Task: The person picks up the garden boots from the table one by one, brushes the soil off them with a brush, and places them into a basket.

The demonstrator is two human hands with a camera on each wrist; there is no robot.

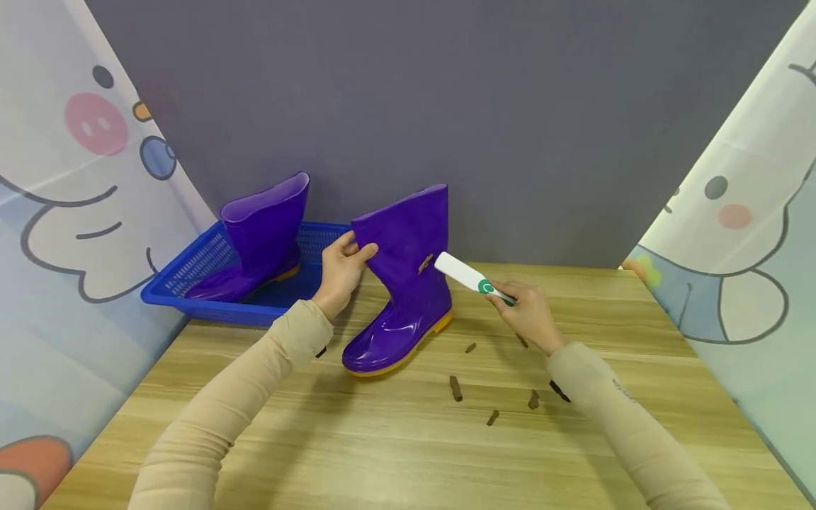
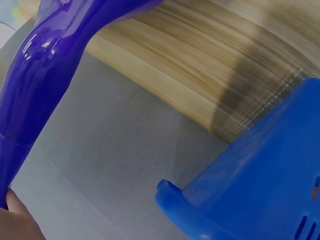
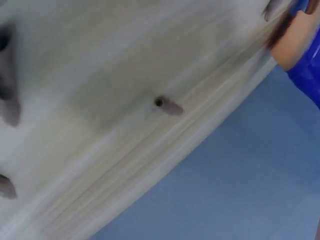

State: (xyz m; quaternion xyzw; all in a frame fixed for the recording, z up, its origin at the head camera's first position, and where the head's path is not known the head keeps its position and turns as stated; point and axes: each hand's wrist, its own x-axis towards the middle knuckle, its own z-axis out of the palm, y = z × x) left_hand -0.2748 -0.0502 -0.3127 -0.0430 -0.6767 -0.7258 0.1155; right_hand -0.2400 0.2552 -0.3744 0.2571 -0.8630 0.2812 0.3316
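1. purple rain boot (image 1: 404, 283) stands upright on the table (image 1: 408, 439), sole down, toe pointing toward me and a bit left, just right of the blue basket (image 1: 191, 280).
2. my left hand (image 1: 341, 273) pinches the back top edge of the boot shaft, thumb on the outside and fingers curled round the rim, keeping it steady. in the left wrist view i only see the glossy shaft (image 2: 35, 75) and a bit of my hand at the bottom corner.
3. my right hand (image 1: 525, 312) grips the handle of a white brush (image 1: 468, 278) with a green mark, fingers wrapped round it; the brush head touches or nearly touches the right side of the shaft, beside the small metal tag (image 1: 425, 263).
4. step in hand, as i judge it: brushing the outside of this boot, at the shaft, not the foot yet.
5. small brown bits (image 1: 455, 388) lie scattered on the table right of and in front of the boot; one shows blurred in the right wrist view (image 3: 170, 106).
6. next move likely needs firm strokes down the shaft while the left hand holds against tipping, then turning the boot for other sides.
7. second purple boot (image 1: 264, 237) stands in the basket, well apart from the brush.
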